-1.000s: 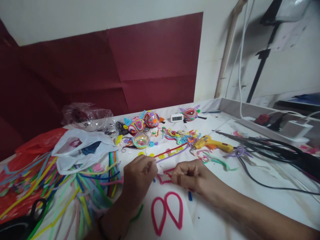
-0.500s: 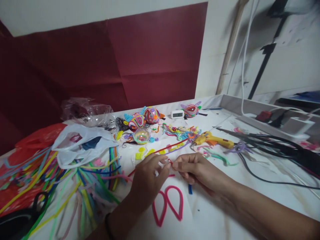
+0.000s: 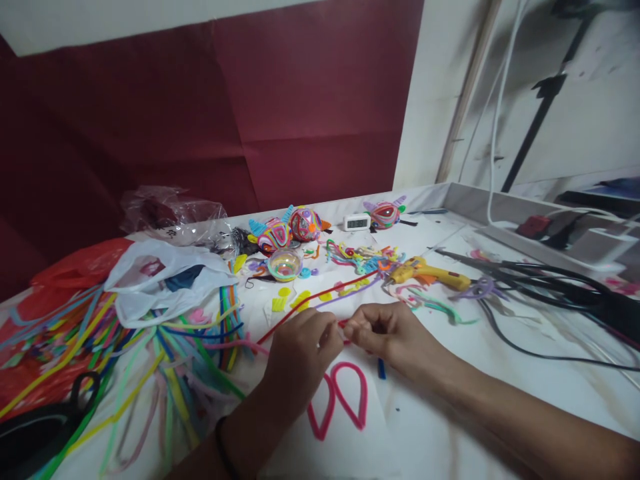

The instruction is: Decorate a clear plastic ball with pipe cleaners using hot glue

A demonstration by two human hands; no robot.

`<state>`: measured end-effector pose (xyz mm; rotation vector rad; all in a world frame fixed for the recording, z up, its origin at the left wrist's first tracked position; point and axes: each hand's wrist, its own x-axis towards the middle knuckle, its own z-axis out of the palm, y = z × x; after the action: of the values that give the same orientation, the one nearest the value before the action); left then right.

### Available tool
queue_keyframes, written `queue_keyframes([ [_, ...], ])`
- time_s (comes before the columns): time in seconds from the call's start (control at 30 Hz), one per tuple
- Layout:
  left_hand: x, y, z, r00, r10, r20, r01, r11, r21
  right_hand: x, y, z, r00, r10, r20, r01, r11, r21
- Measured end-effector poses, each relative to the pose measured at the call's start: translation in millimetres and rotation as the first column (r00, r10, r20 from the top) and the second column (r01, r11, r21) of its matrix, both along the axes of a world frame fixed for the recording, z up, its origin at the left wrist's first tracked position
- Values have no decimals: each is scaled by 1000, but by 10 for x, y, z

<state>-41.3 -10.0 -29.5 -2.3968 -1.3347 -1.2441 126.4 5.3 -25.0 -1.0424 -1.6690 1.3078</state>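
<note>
My left hand [image 3: 300,363] and my right hand [image 3: 390,337] meet over the front middle of the table, both pinching a small piece of red pipe cleaner [image 3: 344,325]. Most of that piece is hidden by my fingers. Below them, two pink teardrop loops [image 3: 365,397] of pipe cleaner lie side by side on a white sheet of paper [image 3: 345,460], the left one partly behind my left hand. A short blue piece [image 3: 381,369] is beside my right hand. Just beyond my fingers, a long red pipe cleaner [image 3: 325,300] stretches diagonally across the table.
Many coloured pipe cleaners [image 3: 170,380] spread at left beside a white plastic bag [image 3: 145,293]. Behind are a clear bowl [image 3: 285,265], decorated balls [image 3: 305,225] and a small digital clock [image 3: 357,223]. A yellow glue gun [image 3: 430,272] and black scissors [image 3: 540,283] lie at right.
My fingers have closed in around the small red piece, so less of it shows. The view has shifted slightly; the table things appear unmoved.
</note>
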Motion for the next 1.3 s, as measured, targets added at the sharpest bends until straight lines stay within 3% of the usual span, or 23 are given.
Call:
queue_keyframes([
  [0.17, -24, 22, -19, 998, 26, -48, -28, 999, -34, 11, -18, -8, 992, -48, 112, 29, 986, 165],
  [0.33, -92, 56, 38, 992, 111, -66, -110, 994, 22, 26, -53, 14, 973, -111, 204, 52, 960, 276],
  [0.43, -80, 30, 76, 998, 19, -61, -13, 996, 87, 34, -61, 19, 961, -142, 240, 51, 936, 349],
  [0.57, -40, -8, 85, 978, -89, -187, 117, 983, 144, 38, -65, 20, 947, -181, 267, 48, 898, 437],
  [0.73, -56, 19, 29, 955, -60, -290, 104, 985, 138, 50, -90, 21, 942, -184, 281, 35, 886, 463],
  [1.0, -7, -43, 20, 878, 126, -462, 15, 957, 291, 43, -133, 44, 941, -189, 279, 34, 877, 480],
  [1.3, 60, -54, -24, 875, 195, -442, -63, 954, 294, 27, -141, 90, 942, -197, 273, 48, 881, 471],
])
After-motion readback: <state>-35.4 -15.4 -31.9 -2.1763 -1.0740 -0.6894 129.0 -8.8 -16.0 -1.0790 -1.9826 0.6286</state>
